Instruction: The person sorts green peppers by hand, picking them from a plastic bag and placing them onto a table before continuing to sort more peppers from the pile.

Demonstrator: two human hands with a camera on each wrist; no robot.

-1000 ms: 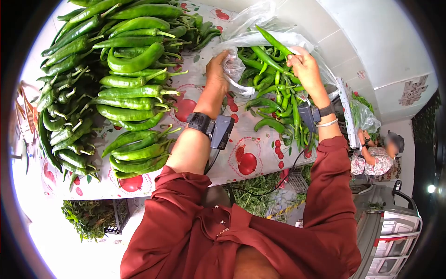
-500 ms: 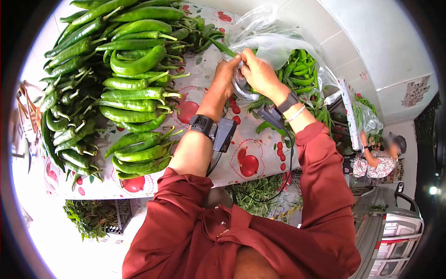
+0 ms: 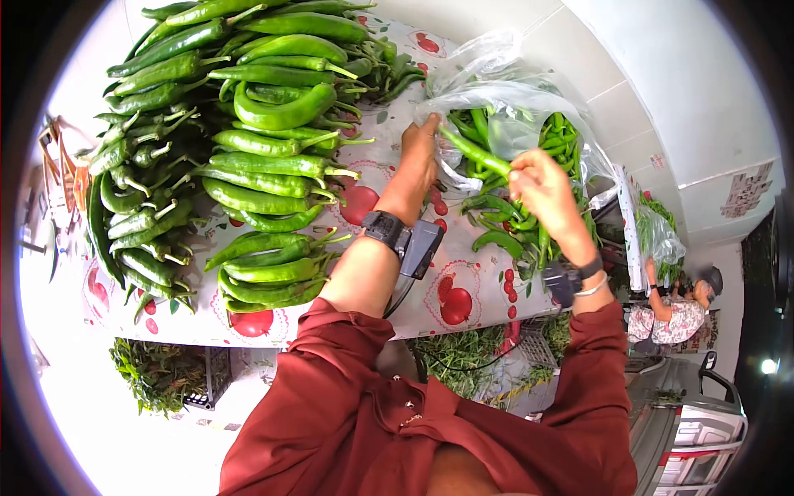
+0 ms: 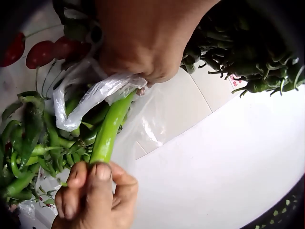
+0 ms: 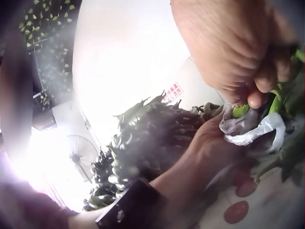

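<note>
My left hand grips the gathered edge of a clear plastic bag at the back of the table. Between finger and thumb, my right hand pinches a long green pepper. In the left wrist view the pepper runs from the right hand's fingers up to the left hand, its far end right at the bunched plastic. Loose green peppers lie below the bag's mouth and more show through the plastic. In the right wrist view, the left hand holds the bunched bag.
Large peppers are stacked in rows on the left of the patterned tablecloth. Crates with greenery stand below the table. A tiled wall rises behind the bag. Another person is at the far right.
My right hand went left to the left hand at the bag's edge, then came back right and nearer me with a pepper pinched. My left hand stays on the bag. The head view shifted slightly.
</note>
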